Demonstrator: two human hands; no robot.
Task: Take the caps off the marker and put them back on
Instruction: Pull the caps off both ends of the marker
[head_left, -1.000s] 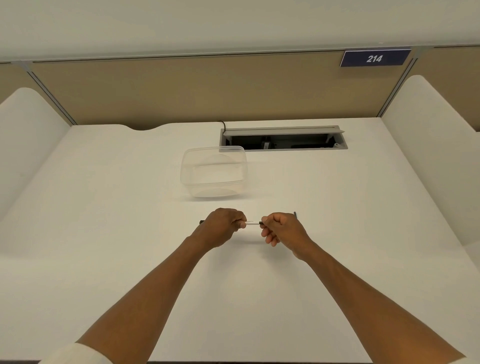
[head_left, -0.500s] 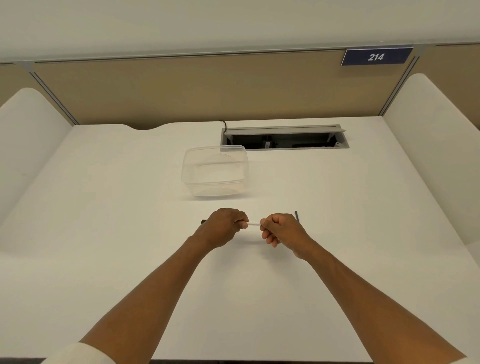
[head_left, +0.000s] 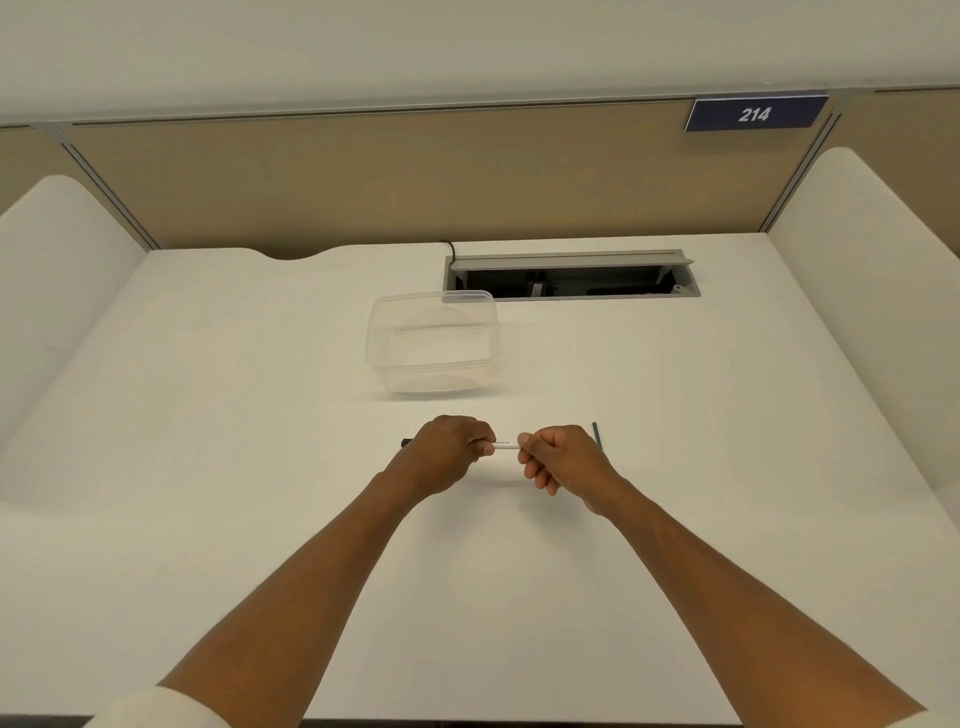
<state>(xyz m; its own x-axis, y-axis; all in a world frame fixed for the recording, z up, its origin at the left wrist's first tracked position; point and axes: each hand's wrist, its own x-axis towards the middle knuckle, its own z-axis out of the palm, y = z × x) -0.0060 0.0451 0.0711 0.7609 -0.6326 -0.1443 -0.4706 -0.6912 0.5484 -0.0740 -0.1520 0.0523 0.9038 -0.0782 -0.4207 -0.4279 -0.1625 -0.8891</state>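
Note:
A thin white marker runs level between my two hands, just above the white desk. My left hand is closed around its left part, and a dark end pokes out past that hand. My right hand is closed over the marker's right end, which is hidden in the fist. A thin dark stick-like piece shows just behind the right hand; whether it lies on the desk or is held I cannot tell.
A clear plastic container stands on the desk beyond my hands. Behind it lies an open cable tray slot. White side panels and a tan back partition enclose the desk.
My hands have drawn slightly closer together along the marker. The dark section visible beside my right fingers earlier is now covered.

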